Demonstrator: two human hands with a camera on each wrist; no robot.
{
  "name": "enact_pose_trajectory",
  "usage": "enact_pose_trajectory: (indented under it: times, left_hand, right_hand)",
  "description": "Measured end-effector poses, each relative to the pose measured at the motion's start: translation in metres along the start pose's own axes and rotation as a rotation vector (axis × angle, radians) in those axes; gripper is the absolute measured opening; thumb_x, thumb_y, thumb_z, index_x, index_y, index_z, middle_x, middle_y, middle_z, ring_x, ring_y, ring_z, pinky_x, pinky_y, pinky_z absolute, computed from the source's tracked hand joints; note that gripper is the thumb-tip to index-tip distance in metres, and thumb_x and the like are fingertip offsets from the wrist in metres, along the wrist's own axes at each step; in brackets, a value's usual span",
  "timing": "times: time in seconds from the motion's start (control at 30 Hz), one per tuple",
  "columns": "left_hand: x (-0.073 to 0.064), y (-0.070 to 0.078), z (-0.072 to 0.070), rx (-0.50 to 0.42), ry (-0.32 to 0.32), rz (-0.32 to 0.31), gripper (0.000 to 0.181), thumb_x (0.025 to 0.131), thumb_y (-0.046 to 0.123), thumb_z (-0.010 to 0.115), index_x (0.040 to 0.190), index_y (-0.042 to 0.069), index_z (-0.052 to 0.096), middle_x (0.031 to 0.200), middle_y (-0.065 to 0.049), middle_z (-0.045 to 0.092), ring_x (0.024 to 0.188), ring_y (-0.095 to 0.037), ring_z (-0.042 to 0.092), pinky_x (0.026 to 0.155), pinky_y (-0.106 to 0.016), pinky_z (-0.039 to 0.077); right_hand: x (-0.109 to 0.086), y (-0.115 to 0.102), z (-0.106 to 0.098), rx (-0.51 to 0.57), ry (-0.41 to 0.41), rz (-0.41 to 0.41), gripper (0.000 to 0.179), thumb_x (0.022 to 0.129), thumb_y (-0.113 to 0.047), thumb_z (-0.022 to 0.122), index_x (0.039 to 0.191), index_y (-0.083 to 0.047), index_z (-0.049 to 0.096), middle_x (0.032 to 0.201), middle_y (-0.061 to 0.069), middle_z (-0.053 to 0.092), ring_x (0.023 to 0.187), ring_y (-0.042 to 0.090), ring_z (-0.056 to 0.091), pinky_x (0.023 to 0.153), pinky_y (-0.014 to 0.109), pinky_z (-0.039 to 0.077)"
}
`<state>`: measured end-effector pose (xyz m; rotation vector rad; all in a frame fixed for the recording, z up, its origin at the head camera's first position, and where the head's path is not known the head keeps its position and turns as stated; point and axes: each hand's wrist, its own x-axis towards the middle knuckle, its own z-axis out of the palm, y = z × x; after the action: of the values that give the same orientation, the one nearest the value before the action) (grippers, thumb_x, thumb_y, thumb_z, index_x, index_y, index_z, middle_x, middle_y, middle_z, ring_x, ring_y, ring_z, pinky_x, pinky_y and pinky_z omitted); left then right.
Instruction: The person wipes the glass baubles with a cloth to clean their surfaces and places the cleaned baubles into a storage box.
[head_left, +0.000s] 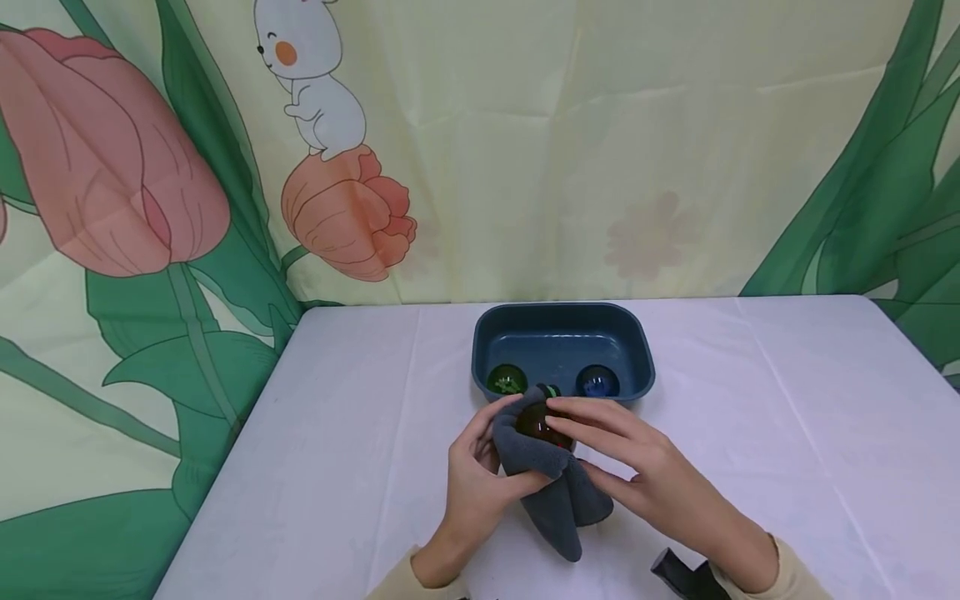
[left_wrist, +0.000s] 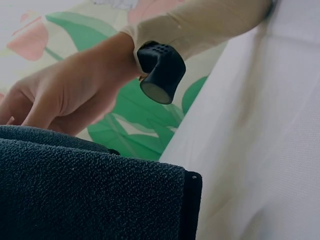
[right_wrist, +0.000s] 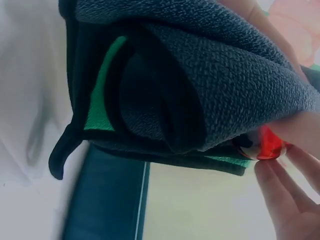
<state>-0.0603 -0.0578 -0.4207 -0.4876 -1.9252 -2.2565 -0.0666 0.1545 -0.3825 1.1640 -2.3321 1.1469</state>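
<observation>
My left hand point(head_left: 480, 479) holds a dark grey towel point(head_left: 536, 454) with black edging, its thumb over the near side. A shiny, see-through red ball point(head_left: 534, 422) is nestled in the towel's upper fold. From the other side, my right hand point(head_left: 652, 462) has its fingertips on the ball and its thumb low by the towel. In the right wrist view the ball point(right_wrist: 270, 145) shows bright red below the towel point(right_wrist: 230, 75), whose inner side has green patches. The left wrist view shows the towel point(left_wrist: 95, 190) up close, with my right hand point(left_wrist: 65, 95) behind it.
A dark blue tray point(head_left: 562, 317) stands just beyond my hands, on a white-covered table point(head_left: 352, 433). It contains a green ball point(head_left: 507, 379) at left and a blue ball point(head_left: 597, 381) at right. A printed curtain point(head_left: 525, 167) hangs behind. A black device point(head_left: 686, 575) sits at my right wrist.
</observation>
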Motion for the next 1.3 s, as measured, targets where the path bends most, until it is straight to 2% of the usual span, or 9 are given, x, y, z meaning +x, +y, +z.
enact_pose_trajectory:
  times: [0.07, 0.53, 0.63, 0.73, 0.83, 0.97, 1.1, 1.23, 1.3]
  left_hand:
    - [-0.0005, 0.0004, 0.0002, -0.009, 0.004, -0.013, 0.068, 0.075, 0.000, 0.084, 0.136, 0.003, 0.054, 0.132, -0.015, 0.063, 0.119, -0.024, 0.063, 0.103, -0.033, 0.051]
    - [-0.0003, 0.0016, -0.0008, 0.018, -0.013, -0.029, 0.071, 0.076, 0.004, 0.084, 0.139, 0.000, 0.051, 0.131, -0.015, 0.063, 0.116, -0.023, 0.064, 0.103, -0.031, 0.050]
    - [0.0000, 0.0011, -0.0005, 0.039, -0.014, -0.036, 0.072, 0.075, 0.005, 0.086, 0.139, 0.002, 0.051, 0.130, -0.013, 0.064, 0.113, -0.023, 0.065, 0.103, -0.030, 0.050]
    - [-0.0002, 0.0010, 0.0000, 0.054, -0.015, -0.036, 0.072, 0.075, 0.005, 0.086, 0.139, 0.007, 0.052, 0.130, -0.012, 0.064, 0.113, -0.022, 0.065, 0.103, -0.030, 0.050]
    - [-0.0002, 0.0014, 0.0000, 0.054, -0.018, -0.043, 0.073, 0.074, 0.005, 0.086, 0.139, 0.010, 0.053, 0.130, -0.011, 0.064, 0.114, -0.023, 0.065, 0.104, -0.031, 0.049]
    - [-0.0005, 0.0022, -0.0010, 0.054, -0.004, -0.048, 0.073, 0.073, 0.003, 0.086, 0.138, 0.009, 0.054, 0.130, -0.011, 0.065, 0.116, -0.023, 0.065, 0.104, -0.031, 0.049]
    - [-0.0002, 0.0018, -0.0019, 0.055, 0.017, -0.037, 0.072, 0.072, 0.002, 0.087, 0.137, 0.008, 0.056, 0.128, -0.012, 0.066, 0.114, -0.023, 0.066, 0.102, -0.031, 0.050]
    - [0.0004, 0.0015, -0.0025, 0.045, 0.019, -0.025, 0.071, 0.072, 0.002, 0.087, 0.136, 0.008, 0.056, 0.127, -0.012, 0.067, 0.114, -0.023, 0.067, 0.101, -0.032, 0.050]
    - [0.0007, 0.0016, -0.0025, 0.042, 0.018, -0.019, 0.071, 0.072, 0.002, 0.087, 0.136, 0.006, 0.056, 0.126, -0.013, 0.067, 0.113, -0.023, 0.067, 0.101, -0.032, 0.051]
  right_hand:
    - [-0.0002, 0.0011, 0.0010, 0.005, 0.001, -0.025, 0.049, 0.101, -0.042, 0.048, 0.137, -0.011, 0.060, 0.142, 0.006, 0.055, 0.131, 0.015, 0.049, 0.104, 0.012, 0.042]
    - [-0.0014, 0.0009, 0.0031, -0.067, 0.015, -0.017, 0.051, 0.101, -0.045, 0.044, 0.136, -0.012, 0.061, 0.138, 0.006, 0.058, 0.125, 0.017, 0.055, 0.102, 0.013, 0.043]
    - [-0.0019, 0.0013, 0.0034, -0.054, 0.019, 0.031, 0.049, 0.097, -0.039, 0.054, 0.138, -0.014, 0.059, 0.139, 0.005, 0.057, 0.126, 0.017, 0.055, 0.100, 0.013, 0.045]
    - [-0.0022, 0.0019, 0.0040, 0.031, 0.026, 0.120, 0.050, 0.091, -0.019, 0.071, 0.139, -0.013, 0.058, 0.137, 0.005, 0.058, 0.123, 0.012, 0.058, 0.093, 0.017, 0.052]
    - [-0.0017, 0.0025, 0.0052, 0.156, 0.040, 0.204, 0.060, 0.082, 0.002, 0.077, 0.138, -0.011, 0.058, 0.133, 0.008, 0.061, 0.116, 0.010, 0.063, 0.087, 0.025, 0.058]
    - [-0.0009, 0.0017, 0.0064, 0.230, 0.034, 0.266, 0.055, 0.086, -0.002, 0.074, 0.138, -0.012, 0.059, 0.132, 0.009, 0.062, 0.112, 0.010, 0.065, 0.085, 0.026, 0.059]
    - [-0.0007, 0.0002, 0.0051, 0.201, 0.010, 0.248, 0.058, 0.086, -0.002, 0.075, 0.140, -0.012, 0.057, 0.135, 0.008, 0.061, 0.113, 0.011, 0.065, 0.087, 0.022, 0.057]
    - [-0.0016, 0.0006, 0.0021, 0.086, 0.006, 0.169, 0.071, 0.079, 0.002, 0.080, 0.143, -0.011, 0.053, 0.139, 0.007, 0.058, 0.117, 0.011, 0.063, 0.090, 0.018, 0.055]
    - [-0.0022, 0.0014, 0.0012, 0.027, 0.012, 0.113, 0.065, 0.084, -0.011, 0.079, 0.143, -0.011, 0.053, 0.141, 0.006, 0.057, 0.121, 0.011, 0.060, 0.094, 0.016, 0.052]
